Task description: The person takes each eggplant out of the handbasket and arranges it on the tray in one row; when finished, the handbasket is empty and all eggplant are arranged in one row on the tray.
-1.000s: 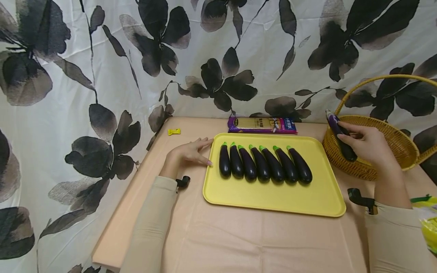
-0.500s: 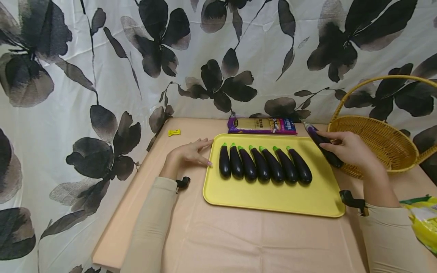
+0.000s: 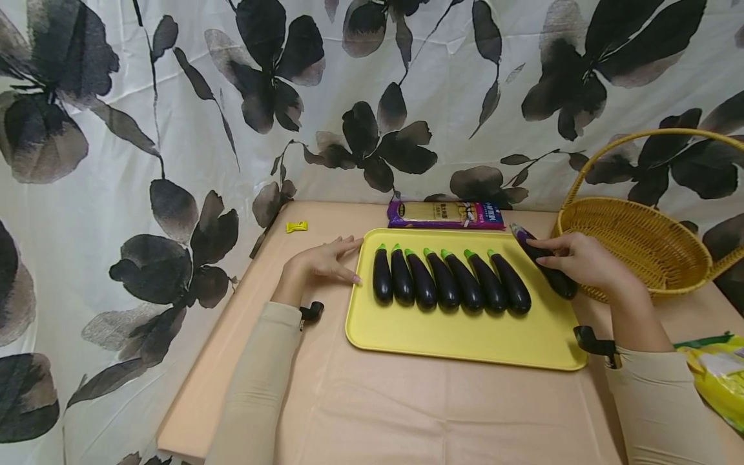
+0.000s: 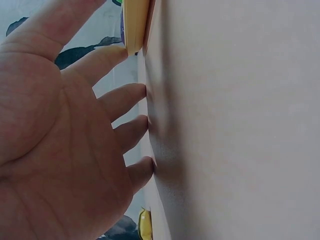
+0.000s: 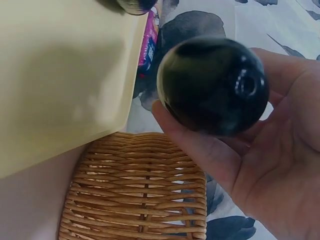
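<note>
My right hand (image 3: 587,259) grips a dark purple eggplant (image 3: 546,266) between thumb and fingers, above the right edge of the yellow tray (image 3: 465,339). In the right wrist view the blunt end of that eggplant (image 5: 215,87) faces the camera, apart from the tray. Several eggplants with green stems, among them the rightmost eggplant (image 3: 510,282), lie side by side in a row on the tray. At the tray's left edge my left hand (image 3: 318,263) rests with fingers spread. The left wrist view shows fingertips of the left hand (image 4: 70,125) touching the tray's side and the tabletop.
A wicker basket (image 3: 633,239) with a tall handle stands right of the tray. Behind the tray lies a purple noodle packet (image 3: 446,214). A small yellow wrapped candy (image 3: 296,226) is at the back left, and a yellow-green bag (image 3: 717,374) at the right edge.
My right hand has carried the eggplant left from over the basket to above the tray's right side, slowing lately. The left hand and the row of eggplants have stayed put.
</note>
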The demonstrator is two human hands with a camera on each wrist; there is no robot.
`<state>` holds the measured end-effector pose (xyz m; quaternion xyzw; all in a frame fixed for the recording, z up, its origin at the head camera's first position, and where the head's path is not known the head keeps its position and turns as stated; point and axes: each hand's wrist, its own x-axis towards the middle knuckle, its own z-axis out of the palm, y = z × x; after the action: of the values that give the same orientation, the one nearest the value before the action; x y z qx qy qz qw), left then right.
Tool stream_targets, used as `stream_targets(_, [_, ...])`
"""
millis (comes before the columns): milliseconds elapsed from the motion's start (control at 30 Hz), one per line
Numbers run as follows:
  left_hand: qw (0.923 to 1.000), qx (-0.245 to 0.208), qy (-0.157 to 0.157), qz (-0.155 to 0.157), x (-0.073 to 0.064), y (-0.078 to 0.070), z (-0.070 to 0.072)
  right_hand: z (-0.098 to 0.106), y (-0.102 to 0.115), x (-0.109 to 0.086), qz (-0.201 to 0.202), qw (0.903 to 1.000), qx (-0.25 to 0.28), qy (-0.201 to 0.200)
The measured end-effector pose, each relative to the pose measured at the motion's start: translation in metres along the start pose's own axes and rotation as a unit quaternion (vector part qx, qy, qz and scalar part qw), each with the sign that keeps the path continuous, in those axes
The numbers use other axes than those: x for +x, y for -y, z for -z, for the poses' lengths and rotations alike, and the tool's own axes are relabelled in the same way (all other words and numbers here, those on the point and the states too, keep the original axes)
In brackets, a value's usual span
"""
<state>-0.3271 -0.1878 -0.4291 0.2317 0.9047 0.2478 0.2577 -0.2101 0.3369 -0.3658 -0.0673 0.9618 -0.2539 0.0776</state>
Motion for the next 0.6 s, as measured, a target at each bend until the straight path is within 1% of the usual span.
stream_targets(233, [1.0000,0.007,-0.001,-0.001,0.000,0.000,0.000,-0.002,0.002,0.000,0.005,0.9996,-0.006,0.028])
stream_targets(467, [1.0000,0.007,0.000,0.004,-0.001,-0.001,0.000,-0.006,0.000,0.000,0.035,0.9977,-0.027,0.051])
stream_targets(600, [0.9999,0.009,0.000,0.005,-0.001,0.000,0.000,-0.011,0.000,0.001,0.050,0.9966,-0.035,0.055])
